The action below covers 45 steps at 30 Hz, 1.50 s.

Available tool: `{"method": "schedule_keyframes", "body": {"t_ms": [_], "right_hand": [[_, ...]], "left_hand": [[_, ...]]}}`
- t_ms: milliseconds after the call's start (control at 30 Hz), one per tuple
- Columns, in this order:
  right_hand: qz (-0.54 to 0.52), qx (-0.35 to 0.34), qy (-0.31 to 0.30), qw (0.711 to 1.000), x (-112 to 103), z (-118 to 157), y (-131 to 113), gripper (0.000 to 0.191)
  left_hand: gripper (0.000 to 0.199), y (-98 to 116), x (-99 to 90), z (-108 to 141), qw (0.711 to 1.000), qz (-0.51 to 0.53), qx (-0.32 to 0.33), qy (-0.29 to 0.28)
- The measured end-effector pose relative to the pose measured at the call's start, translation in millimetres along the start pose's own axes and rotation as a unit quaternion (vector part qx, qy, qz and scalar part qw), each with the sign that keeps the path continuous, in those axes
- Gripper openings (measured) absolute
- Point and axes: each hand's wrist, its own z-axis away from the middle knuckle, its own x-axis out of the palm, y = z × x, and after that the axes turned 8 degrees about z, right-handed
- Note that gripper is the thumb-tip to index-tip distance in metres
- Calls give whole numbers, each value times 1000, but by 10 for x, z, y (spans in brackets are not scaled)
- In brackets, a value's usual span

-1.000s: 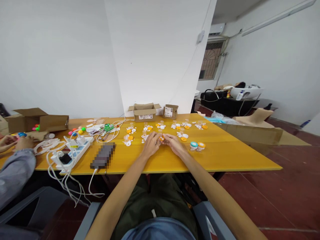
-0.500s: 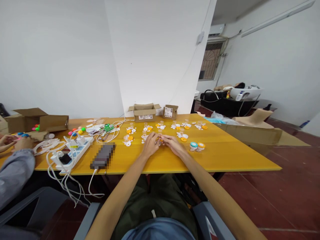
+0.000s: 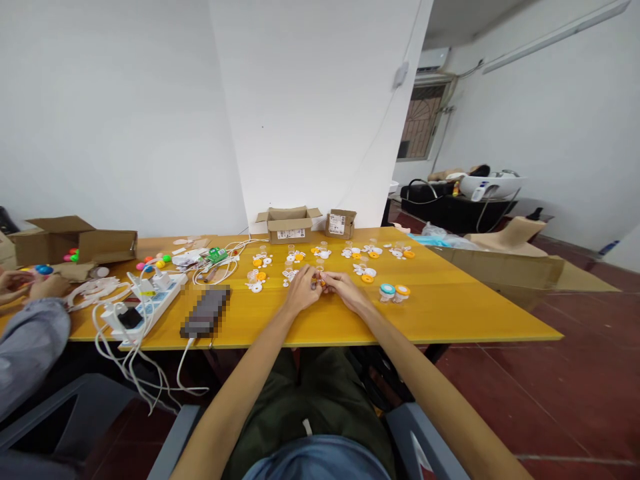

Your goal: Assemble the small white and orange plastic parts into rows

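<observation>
Above the yellow table my left hand (image 3: 303, 291) and my right hand (image 3: 344, 291) meet, fingertips closed together. Between them shows a bit of a small orange part (image 3: 323, 283), mostly covered by fingers, so its shape is unclear. A clear plastic cup (image 3: 320, 265) stands just behind the fingertips. To the right of my right hand are a small clear jar with a teal-and-white lid (image 3: 387, 292) and one with an orange-and-white lid (image 3: 402, 293). Small groups of clear cups, white pieces and orange rings (image 3: 367, 279) lie beyond both hands.
On the left, a power strip (image 3: 163, 300) with white cables and a blurred dark device (image 3: 206, 312) lie on the table (image 3: 460, 313). Cardboard boxes (image 3: 290, 227) stand at the back. At far left a co-worker's hands (image 3: 47, 287) are near coloured balls (image 3: 159, 262).
My fingers have shifted slightly around the small orange part, still held together in the same place. The co-worker's hands at far left have moved a little.
</observation>
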Motion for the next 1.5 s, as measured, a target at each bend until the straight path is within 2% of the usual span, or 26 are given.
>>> {"method": "schedule_keyframes", "body": {"t_ms": [667,1133,1500], "right_hand": [[2,-1,-4,1000,-16,-15,30,47],[-2,6,-3,1000,-11,-7,7,45],[-12,7,-1,1000,-9,-16,18,48]], "left_hand": [[15,-41,36,11,999,-36,5,14],[13,60,-16,12,999,-35,-9,-4],[18,32,-7,15,999,-41,-8,-1]]}}
